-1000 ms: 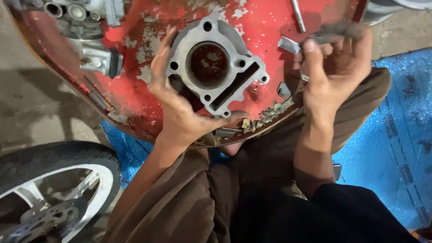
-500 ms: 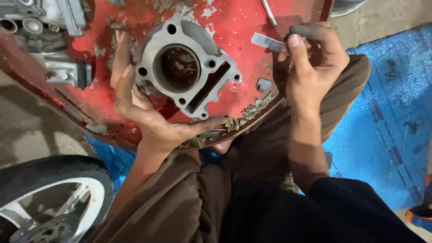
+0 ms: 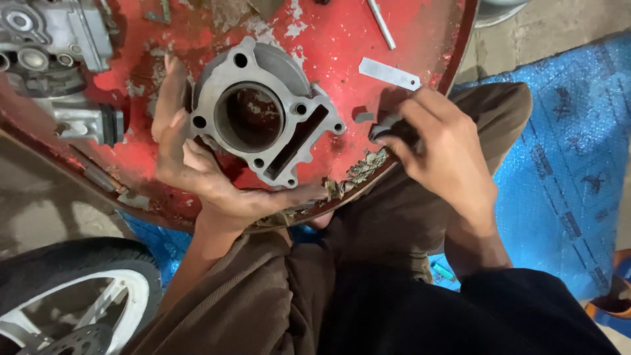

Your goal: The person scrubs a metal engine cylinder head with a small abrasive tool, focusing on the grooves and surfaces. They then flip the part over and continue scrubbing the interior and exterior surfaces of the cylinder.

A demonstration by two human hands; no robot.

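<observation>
Head view — left hand (image 3: 197, 174) cradling engine cylinder (image 3: 259, 118)

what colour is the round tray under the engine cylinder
Red with chipped, rusty patches: the round metal tray, seen in the head view.

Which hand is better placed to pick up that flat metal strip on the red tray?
Right. The right hand lies just below the flat metal strip, gripping only a small dark object, while the left hand is occupied cradling the engine cylinder farther away.
</observation>
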